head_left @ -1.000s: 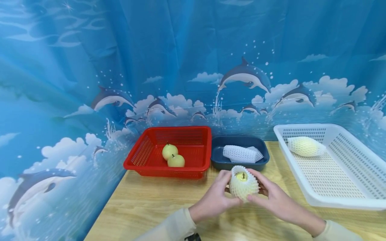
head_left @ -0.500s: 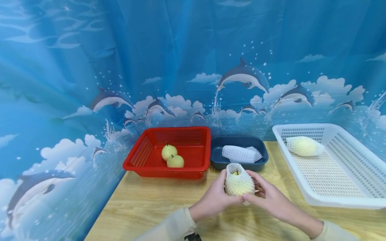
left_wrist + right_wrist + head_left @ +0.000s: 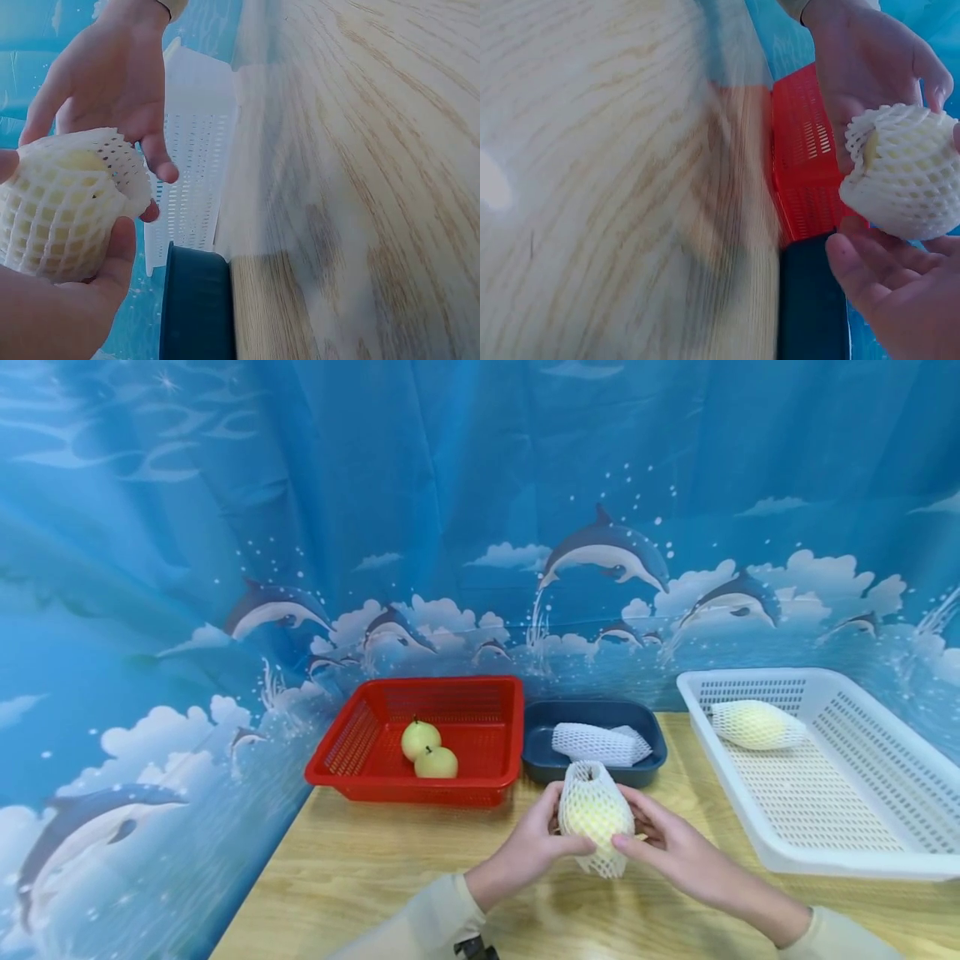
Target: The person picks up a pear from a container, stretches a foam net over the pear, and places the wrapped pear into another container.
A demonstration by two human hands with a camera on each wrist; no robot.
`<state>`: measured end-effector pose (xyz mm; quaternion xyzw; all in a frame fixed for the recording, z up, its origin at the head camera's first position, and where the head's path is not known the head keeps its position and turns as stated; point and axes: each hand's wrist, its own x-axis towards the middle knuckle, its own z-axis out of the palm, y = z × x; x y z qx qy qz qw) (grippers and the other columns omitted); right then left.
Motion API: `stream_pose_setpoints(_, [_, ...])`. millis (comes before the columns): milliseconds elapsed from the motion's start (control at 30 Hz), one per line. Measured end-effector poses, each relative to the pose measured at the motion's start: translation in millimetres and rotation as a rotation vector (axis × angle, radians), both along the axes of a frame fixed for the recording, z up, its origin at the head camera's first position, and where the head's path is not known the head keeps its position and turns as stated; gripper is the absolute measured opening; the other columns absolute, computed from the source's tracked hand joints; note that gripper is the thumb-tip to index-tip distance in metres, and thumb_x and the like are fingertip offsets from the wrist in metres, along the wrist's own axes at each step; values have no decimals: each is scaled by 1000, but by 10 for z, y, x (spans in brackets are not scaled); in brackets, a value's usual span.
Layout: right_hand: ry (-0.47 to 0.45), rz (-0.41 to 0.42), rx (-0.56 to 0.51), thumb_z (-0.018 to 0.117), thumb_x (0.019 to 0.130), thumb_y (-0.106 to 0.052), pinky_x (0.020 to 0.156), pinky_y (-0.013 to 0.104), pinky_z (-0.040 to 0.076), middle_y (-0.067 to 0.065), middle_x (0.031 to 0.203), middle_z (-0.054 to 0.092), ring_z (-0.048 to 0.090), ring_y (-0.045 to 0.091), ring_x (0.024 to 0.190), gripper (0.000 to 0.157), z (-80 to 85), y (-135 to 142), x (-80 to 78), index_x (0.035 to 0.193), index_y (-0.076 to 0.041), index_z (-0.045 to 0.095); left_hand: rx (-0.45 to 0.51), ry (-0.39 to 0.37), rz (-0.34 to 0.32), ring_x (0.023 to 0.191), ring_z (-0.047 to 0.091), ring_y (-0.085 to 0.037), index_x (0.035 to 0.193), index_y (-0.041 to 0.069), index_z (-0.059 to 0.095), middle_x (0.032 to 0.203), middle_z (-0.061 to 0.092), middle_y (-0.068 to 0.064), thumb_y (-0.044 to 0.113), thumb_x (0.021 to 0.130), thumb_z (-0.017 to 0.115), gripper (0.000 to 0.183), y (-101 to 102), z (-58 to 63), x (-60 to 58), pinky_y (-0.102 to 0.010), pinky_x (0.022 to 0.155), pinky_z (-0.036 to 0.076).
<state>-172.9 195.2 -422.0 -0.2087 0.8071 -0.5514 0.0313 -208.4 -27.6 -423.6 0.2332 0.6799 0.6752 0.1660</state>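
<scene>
Between both hands, above the wooden table, is a pale yellow pear in a white foam net (image 3: 596, 818). My left hand (image 3: 528, 852) holds its left side, thumb in front and fingers behind. On the right side my right hand (image 3: 678, 852) holds it with the thumb on the front. The net's open end points up, and its lower end hangs below the fruit. In the left wrist view the netted pear (image 3: 56, 217) sits against my left fingers. The right wrist view shows the net (image 3: 907, 172) from the other side. The fingers behind the fruit are partly hidden.
A red basket (image 3: 352, 772) holds two bare pears (image 3: 437, 762). Beside it, a dark blue tray (image 3: 551, 772) contains white foam nets (image 3: 600, 743). At right stands a white basket (image 3: 787, 852) with one netted pear (image 3: 757, 725). A dolphin-print curtain (image 3: 480, 527) hangs behind.
The pear has shifted slightly left and tipped, so its stem top is no longer plain to see. The net's lower end now shows beneath it. Both thumbs have moved on its front.
</scene>
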Motion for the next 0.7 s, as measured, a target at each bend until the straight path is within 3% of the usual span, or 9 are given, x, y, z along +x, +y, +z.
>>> stream_pose_setpoints(200, [15, -30, -13, 59, 101, -16, 88, 26, 56, 25, 133, 60, 63, 2, 109, 62, 2, -19, 20, 152, 6, 31, 19, -20, -24, 103, 65, -18, 143, 8, 46, 125, 53, -7, 5, 86, 68, 61, 5, -5, -1, -30, 87, 58])
stream_pose_setpoints(333, [-16, -102, -6, 61, 100, -19, 88, 24, 55, 24, 135, 59, 62, 2, 110, 63, 19, -34, 27, 152, 5, 33, -89, 82, 21, 105, 57, -11, 145, 17, 51, 122, 49, -1, 16, 89, 72, 60, -12, 7, -9, -25, 89, 54])
stream_pose_setpoints(467, [-41, -170, 16, 63, 100, -22, 87, 24, 54, 23, 137, 58, 62, 12, 113, 65, 26, -51, 22, 152, 2, 34, -163, 160, 45, 104, 55, -9, 149, 25, 47, 125, 56, 2, 26, 90, 73, 64, -19, 11, -15, -24, 86, 52])
stream_pose_setpoints(567, [-75, -184, 12, 65, 99, -24, 87, 24, 54, 21, 133, 60, 63, 18, 112, 66, 28, -71, 21, 151, 0, 34, -123, 134, 18, 102, 58, -9, 152, 22, 41, 128, 59, 1, 24, 91, 73, 69, -3, -6, -7, -24, 82, 55])
stream_pose_setpoints(700, [-81, -186, 2, 69, 96, -24, 86, 24, 55, 16, 124, 61, 64, 13, 105, 66, 21, -108, 34, 149, -1, 37, -74, 105, -3, 104, 61, -8, 150, 19, 41, 128, 60, 1, 19, 86, 78, 74, 33, -48, 9, -24, 82, 57])
